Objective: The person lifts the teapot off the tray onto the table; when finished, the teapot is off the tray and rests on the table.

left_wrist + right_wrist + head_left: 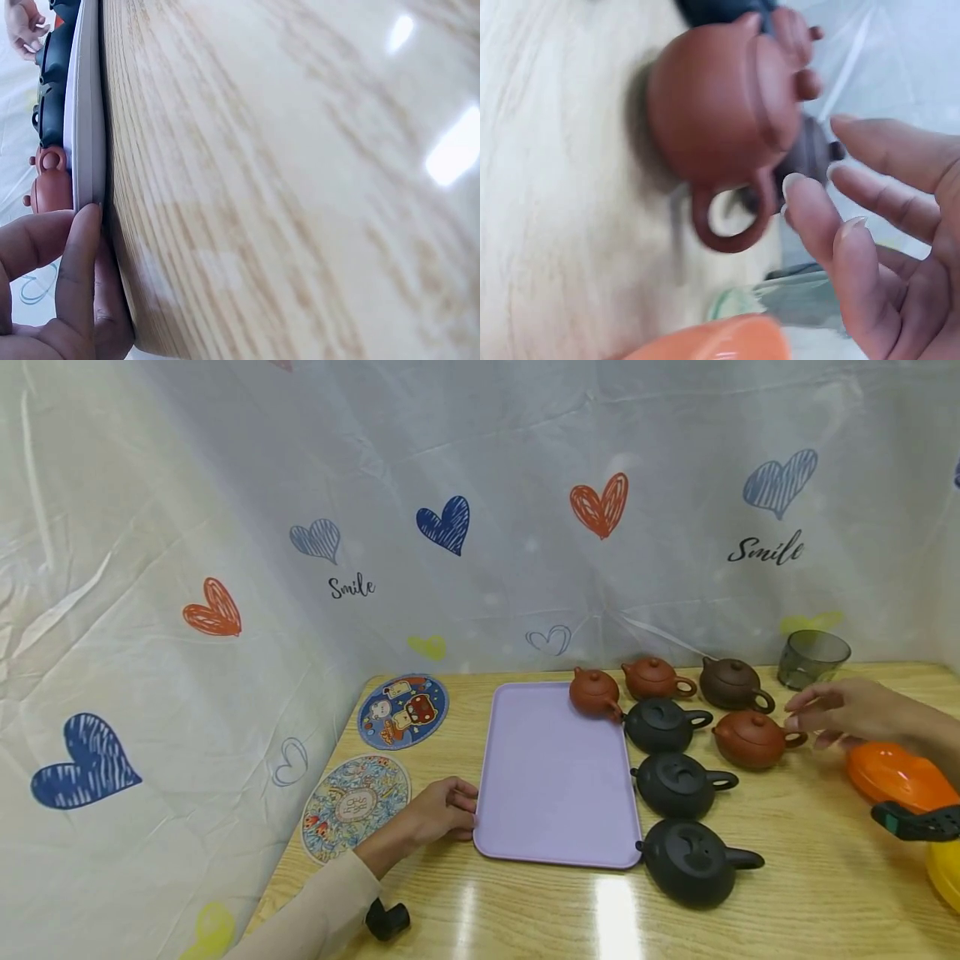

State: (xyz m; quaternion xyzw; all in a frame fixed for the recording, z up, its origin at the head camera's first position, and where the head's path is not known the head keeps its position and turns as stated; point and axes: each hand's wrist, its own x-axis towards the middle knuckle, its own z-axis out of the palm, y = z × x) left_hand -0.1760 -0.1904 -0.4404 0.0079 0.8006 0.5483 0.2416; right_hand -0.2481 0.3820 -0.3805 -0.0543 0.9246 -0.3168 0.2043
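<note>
A lilac tray (555, 777) lies on the table. At its left edge my left hand (438, 810) pinches the rim; the left wrist view shows thumb and fingers (79, 262) against it. My right hand (843, 714) hovers with loosely bent fingers, holding nothing, close to the handle of a reddish-brown teapot (750, 739). In the right wrist view that teapot (712, 105) stands apart from the fingers (855, 277). A small reddish-brown teapot (595, 693) sits at the tray's far right corner. Black teapots (660, 725) line the tray's right side.
Behind stand another reddish-brown teapot (651, 678), a dark brown teapot (731, 683) and a grey glass (812, 658). An orange dish (900, 775) and a yellow one (945, 868) lie right. Two round patterned mats (403, 712) are left. A printed curtain (510, 527) hangs behind.
</note>
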